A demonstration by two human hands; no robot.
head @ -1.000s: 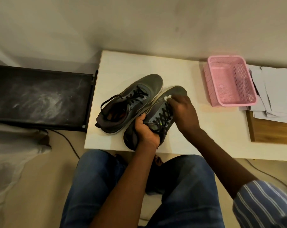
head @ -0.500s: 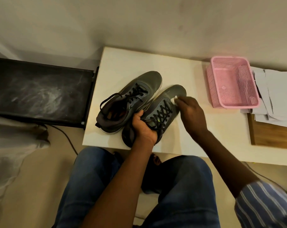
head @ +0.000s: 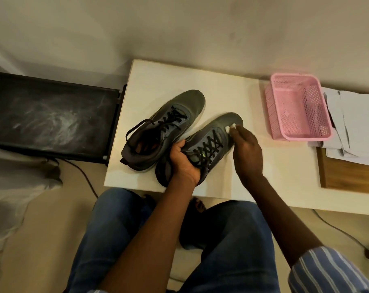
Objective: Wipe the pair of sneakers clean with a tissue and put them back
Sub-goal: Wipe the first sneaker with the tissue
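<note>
Two dark grey sneakers with black laces lie on a white table (head: 221,89). The left sneaker (head: 164,127) rests flat, toe pointing away from me. My left hand (head: 184,161) grips the right sneaker (head: 213,134) around its laced middle, near the table's front edge. My right hand (head: 246,153) pinches a small wad of white tissue (head: 230,127) and presses it against the toe area of that right sneaker. Most of the tissue is hidden under my fingers.
A pink mesh basket (head: 274,106) stands to the right of the shoes. Loose white papers (head: 352,123) lie on a wooden board (head: 348,176) at the far right. A black dusty panel (head: 50,119) sits left of the table. My knees are below the table's front edge.
My right hand has slid the tissue from beside the laces out toward the toe of the right sneaker. My left hand keeps its grip on that shoe.
</note>
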